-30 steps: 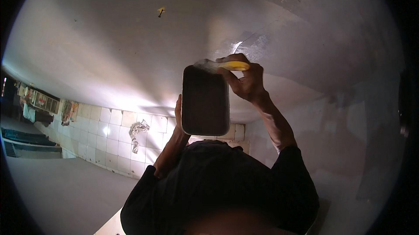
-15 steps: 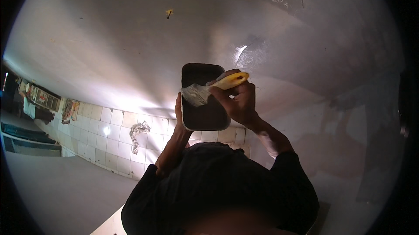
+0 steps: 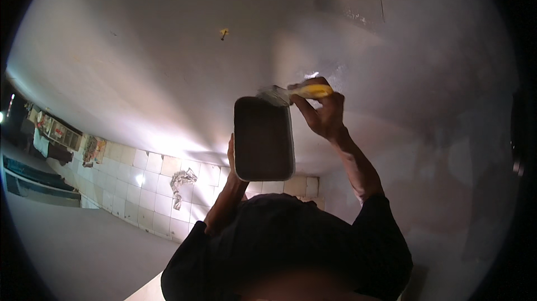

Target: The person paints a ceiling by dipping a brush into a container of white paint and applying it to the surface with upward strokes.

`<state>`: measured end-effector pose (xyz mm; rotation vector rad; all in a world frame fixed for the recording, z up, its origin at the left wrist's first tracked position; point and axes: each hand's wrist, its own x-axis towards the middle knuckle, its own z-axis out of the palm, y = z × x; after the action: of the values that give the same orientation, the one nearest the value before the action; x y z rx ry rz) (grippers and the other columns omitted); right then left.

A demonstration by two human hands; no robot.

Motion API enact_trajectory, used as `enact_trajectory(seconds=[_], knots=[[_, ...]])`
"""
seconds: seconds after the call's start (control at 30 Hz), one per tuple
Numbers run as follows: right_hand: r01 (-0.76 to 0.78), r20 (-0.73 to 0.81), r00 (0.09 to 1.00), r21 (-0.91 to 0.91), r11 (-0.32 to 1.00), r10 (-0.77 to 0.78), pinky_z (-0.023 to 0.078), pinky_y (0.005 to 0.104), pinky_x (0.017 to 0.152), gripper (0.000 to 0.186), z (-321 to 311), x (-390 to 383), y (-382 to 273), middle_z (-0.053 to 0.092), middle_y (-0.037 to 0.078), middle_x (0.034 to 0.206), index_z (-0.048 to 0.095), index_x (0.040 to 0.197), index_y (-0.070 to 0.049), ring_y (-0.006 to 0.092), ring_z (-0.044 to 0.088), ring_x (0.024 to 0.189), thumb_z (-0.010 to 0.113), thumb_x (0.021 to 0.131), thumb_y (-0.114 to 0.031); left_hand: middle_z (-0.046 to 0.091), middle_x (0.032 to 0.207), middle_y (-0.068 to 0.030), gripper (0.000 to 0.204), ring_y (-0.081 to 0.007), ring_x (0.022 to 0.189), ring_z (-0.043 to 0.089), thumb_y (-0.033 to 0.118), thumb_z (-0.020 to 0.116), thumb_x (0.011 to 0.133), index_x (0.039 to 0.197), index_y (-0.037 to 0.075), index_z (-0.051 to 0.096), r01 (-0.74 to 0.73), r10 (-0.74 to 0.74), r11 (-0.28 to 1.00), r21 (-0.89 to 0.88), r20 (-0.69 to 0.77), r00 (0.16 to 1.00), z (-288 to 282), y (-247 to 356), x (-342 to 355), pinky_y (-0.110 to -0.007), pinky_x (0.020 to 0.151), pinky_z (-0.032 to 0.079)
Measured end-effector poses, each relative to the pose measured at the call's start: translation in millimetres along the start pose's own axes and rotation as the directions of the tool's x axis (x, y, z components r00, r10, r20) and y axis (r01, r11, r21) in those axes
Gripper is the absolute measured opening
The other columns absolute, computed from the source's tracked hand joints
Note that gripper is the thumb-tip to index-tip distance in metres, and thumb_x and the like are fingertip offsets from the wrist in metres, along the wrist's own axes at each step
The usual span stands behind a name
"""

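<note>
My right hand (image 3: pixel 323 112) is closed round the yellow handle of a paintbrush (image 3: pixel 274 95). Its pale, wide bristles are at the far rim of a dark rectangular tub (image 3: pixel 264 139); whether they touch the rim I cannot tell. From the left side and below, my left hand (image 3: pixel 231 153) holds the tub, its fingers mostly hidden by it. The tub's inside is dark, so its contents do not show. Beyond the brush rises a pale wall (image 3: pixel 184 49), with a shiny wet-looking patch (image 3: pixel 330 71) near my right hand.
A nail (image 3: pixel 224 34) sticks out of the wall at a yellowish spot. White tiles (image 3: pixel 140 183) cover the floor below, where a crumpled rag or plastic sheet (image 3: pixel 182 186) lies. At the far left are a shelf-like rack (image 3: pixel 60 131) and dark teal steps or boards (image 3: pixel 39 178).
The paintbrush has come up out of the tub to its far rim, moving away and to the right with my right hand. The tub sits slightly lower in view.
</note>
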<state>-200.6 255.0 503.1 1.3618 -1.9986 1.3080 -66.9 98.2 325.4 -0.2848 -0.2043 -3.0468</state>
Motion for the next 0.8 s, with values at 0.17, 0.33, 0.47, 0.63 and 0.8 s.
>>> enact_trajectory(seconds=[0.17,0.33,0.47,0.63,0.8], knots=[[-0.057,-0.059,0.997,0.007,0.998,0.058,0.056,0.0314,0.07,0.026,3.9,-15.1,-24.0,0.071,0.013,0.091,0.064,0.099,-0.003,0.0237,0.071,0.079,0.078,0.08,-0.013,0.057,0.128,-0.0155,0.057,-0.0271,0.113,0.059,0.047,0.031,0.102,0.133,0.004,0.05,-0.045,0.052,0.997,0.07,-0.108,0.993,-4.9,1.2,-0.6,-0.042,0.097,0.05],[-0.305,0.133,0.95,0.214,0.928,0.281,0.058,0.0318,0.076,0.035,23.0,-24.4,-48.1,0.069,0.013,0.092,0.056,0.105,0.002,0.0191,0.07,0.086,0.078,0.081,-0.01,0.056,0.131,-0.0159,0.06,-0.029,0.118,0.056,0.051,0.033,0.1,0.134,0.003,0.05,-0.199,0.194,0.869,0.454,0.058,0.979,-0.1,4.1,12.7,-0.043,0.104,0.044],[-0.31,0.101,0.95,0.449,0.838,0.297,0.057,0.033,0.078,0.03,17.0,16.3,-40.0,0.068,0.012,0.094,0.056,0.104,0.0,0.0201,0.068,0.09,0.075,0.084,-0.01,0.052,0.136,-0.0161,0.065,-0.0323,0.12,0.053,0.055,0.032,0.098,0.139,0.005,0.046,-0.144,0.171,0.942,0.302,-0.065,0.983,41.0,13.2,4.8,-0.048,0.105,0.042],[0.18,-0.355,0.933,0.605,0.776,0.061,0.06,0.0357,0.076,0.021,-54.7,146.0,-75.4,0.064,0.008,0.092,0.054,0.099,0.0,0.018,0.067,0.084,0.07,0.087,-0.003,0.049,0.14,-0.0156,0.072,-0.0352,0.126,0.049,0.063,0.032,0.094,0.143,0.012,0.043,0.036,-0.036,0.997,-0.07,-0.01,0.999,-34.9,24.7,-7.7,-0.053,0.106,0.04],[0.587,-0.603,0.737,0.348,0.731,-0.305,0.059,0.0324,0.074,0.013,-124.5,321.2,-157.5,0.065,0.009,0.09,0.062,0.095,0.0,0.0169,0.067,0.079,0.069,0.087,-0.007,0.047,0.142,-0.0142,0.074,-0.0344,0.128,0.047,0.066,0.032,0.092,0.143,0.014,0.043,-0.077,0.079,0.997,0.026,-0.109,0.991,-33.2,38.2,-22.2,-0.054,0.106,0.039]])
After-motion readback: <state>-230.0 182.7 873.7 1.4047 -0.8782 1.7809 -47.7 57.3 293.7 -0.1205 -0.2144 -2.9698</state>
